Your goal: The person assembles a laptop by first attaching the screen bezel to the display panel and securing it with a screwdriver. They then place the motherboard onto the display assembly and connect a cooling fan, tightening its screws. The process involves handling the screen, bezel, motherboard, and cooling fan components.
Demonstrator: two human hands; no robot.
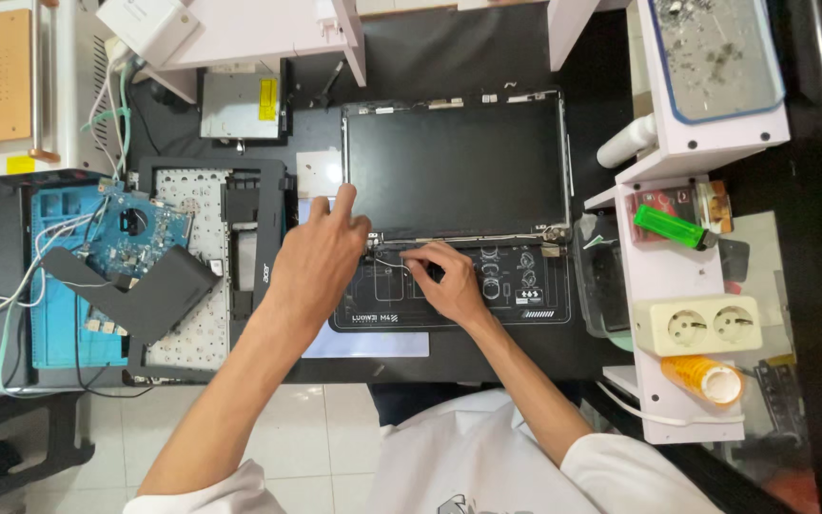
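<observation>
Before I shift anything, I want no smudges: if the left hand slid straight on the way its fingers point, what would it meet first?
The left hand points up the bench, fingertips at the lower left corner of the screen panel. Going on, it would probably meet that panel's left edge first, though depth is unclear.

Single head-worn view, looking straight down from above the seated person onto black workbench (468,357); close range, forearms enter from bottom edge, floor visible below bench edge.
</observation>
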